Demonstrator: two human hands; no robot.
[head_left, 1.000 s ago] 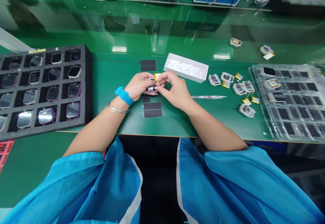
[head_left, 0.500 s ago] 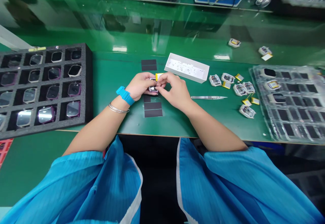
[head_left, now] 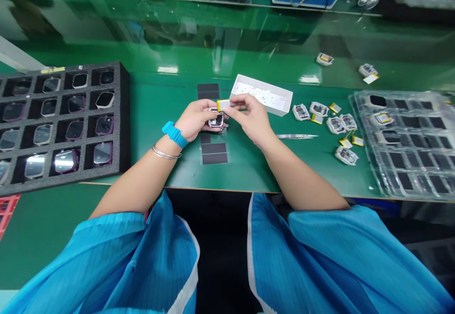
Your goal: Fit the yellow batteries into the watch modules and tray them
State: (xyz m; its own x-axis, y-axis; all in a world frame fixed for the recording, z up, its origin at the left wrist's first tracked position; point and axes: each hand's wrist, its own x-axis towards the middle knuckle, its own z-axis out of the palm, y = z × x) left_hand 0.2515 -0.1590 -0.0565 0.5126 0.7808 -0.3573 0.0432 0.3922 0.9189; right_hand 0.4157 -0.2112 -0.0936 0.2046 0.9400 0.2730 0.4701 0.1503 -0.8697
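the open case (head_left: 215,121) is gripped by the left hand's (head_left: 192,120) closed fingers; the battery (head_left: 223,105), pinched by the right hand (head_left: 254,118), is unseated.

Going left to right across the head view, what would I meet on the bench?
Black foam compartment tray, bare left hand, bare right hand, silver metal tweezers, stacked clear plastic trays.

Left hand (head_left: 195,120) holding open watch case (head_left: 215,118)
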